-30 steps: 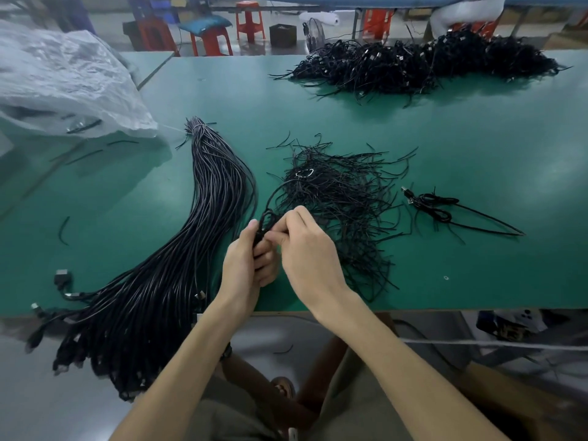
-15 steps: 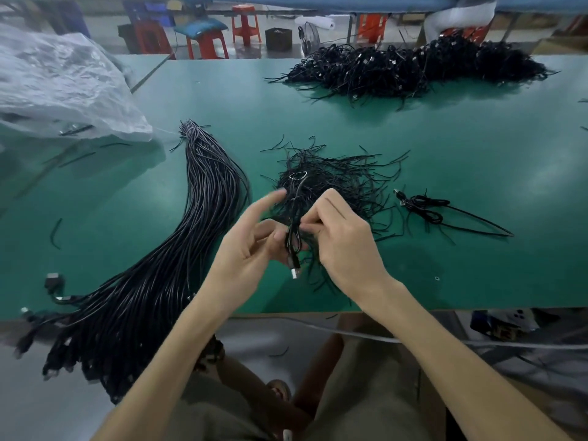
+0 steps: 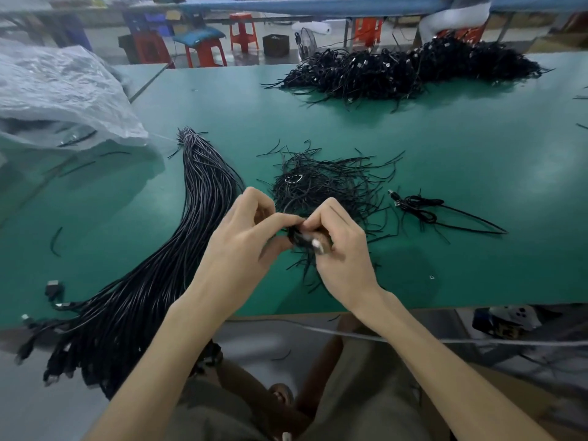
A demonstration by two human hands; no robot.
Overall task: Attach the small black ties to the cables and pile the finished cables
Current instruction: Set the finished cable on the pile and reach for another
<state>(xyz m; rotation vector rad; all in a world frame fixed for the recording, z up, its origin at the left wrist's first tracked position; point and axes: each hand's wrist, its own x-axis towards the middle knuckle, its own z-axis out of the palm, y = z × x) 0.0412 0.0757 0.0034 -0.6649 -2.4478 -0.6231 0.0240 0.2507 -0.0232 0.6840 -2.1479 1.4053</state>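
My left hand [image 3: 241, 243] and my right hand [image 3: 337, 249] meet above the near part of the green table [image 3: 461, 173], both pinching a small coiled black cable [image 3: 300, 238] with a pale plug end; blur hides any tie on it. Just behind the hands lies a loose heap of thin black ties [image 3: 331, 186]. A long bundle of untied black cables [image 3: 178, 249] runs from mid-table down over the near left edge. A big pile of finished cables [image 3: 404, 71] sits at the far right. One coiled cable [image 3: 420, 206] lies alone to the right of the ties.
A crumpled clear plastic bag [image 3: 60, 97] covers the far left of the table. Stray ties [image 3: 55, 241] lie on the left side. Red stools [image 3: 203, 49] and a small fan [image 3: 307, 43] stand on the floor beyond the table. A white cord [image 3: 413, 340] runs below the near edge.
The hands lifted a cable off the table a second ago. It hung long between them half a second ago, and now it is bunched small between the fingertips.
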